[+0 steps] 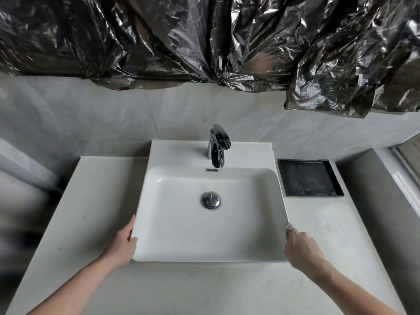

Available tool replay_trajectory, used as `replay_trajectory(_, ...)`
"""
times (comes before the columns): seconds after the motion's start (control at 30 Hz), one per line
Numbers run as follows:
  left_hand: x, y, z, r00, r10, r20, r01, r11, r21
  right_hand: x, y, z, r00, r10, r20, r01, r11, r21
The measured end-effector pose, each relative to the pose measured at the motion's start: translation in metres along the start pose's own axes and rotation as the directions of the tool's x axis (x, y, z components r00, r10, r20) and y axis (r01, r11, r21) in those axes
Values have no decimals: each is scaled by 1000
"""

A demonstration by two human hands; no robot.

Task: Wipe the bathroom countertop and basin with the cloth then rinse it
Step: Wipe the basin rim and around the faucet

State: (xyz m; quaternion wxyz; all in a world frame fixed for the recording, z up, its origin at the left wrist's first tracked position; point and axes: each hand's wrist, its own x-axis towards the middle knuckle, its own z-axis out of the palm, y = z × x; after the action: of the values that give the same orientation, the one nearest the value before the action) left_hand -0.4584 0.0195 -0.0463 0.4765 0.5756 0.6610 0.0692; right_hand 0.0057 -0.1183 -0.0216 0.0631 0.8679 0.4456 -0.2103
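Observation:
A white rectangular basin (pixel 159 251) sits on a pale stone countertop (pixel 91 201), with a chrome drain plug (pixel 211 200) in its middle and a chrome tap (pixel 217 146) at its back. My left hand (pixel 123 241) rests against the basin's near left corner, thumb over the rim. My right hand (pixel 302 248) is closed on a small grey cloth (pixel 288 229), pressing it where the basin's right wall meets the countertop. Most of the cloth is hidden in my fist.
A black square tray (pixel 310 178) lies on the countertop to the right of the basin, at the back. Crumpled black plastic sheeting (pixel 204 42) covers the wall above. A grey ledge (pixel 375 201) borders the right side.

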Motion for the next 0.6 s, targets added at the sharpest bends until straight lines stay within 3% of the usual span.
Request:
replay_trajectory(0.1,-2,3,3,1000,14,-20,-14,1000,23,-34,13,17,999,-43,-6,43,997,66)
replay_trajectory(0.2,-4,8,6,997,-5,-80,11,997,70,-70,16,42,985,-132,-111,155,959,238)
replay_trajectory(0.33,-2,4,4,998,-14,-60,18,997,70,-88,11,79,966,-96,-238,168,938,303)
replay_trajectory(0.4,-3,5,3,998,-25,-53,28,997,66,-92,2,83,934,-153,-323,257,917,306)
replay_trajectory(0.5,-8,10,3,997,-26,-68,31,997,76,-101,-35,95,859,-321,-399,445,853,273)
replay_trajectory(0.6,-12,13,2,998,-18,-63,23,997,78,-114,-99,100,854,-398,-335,509,770,383)
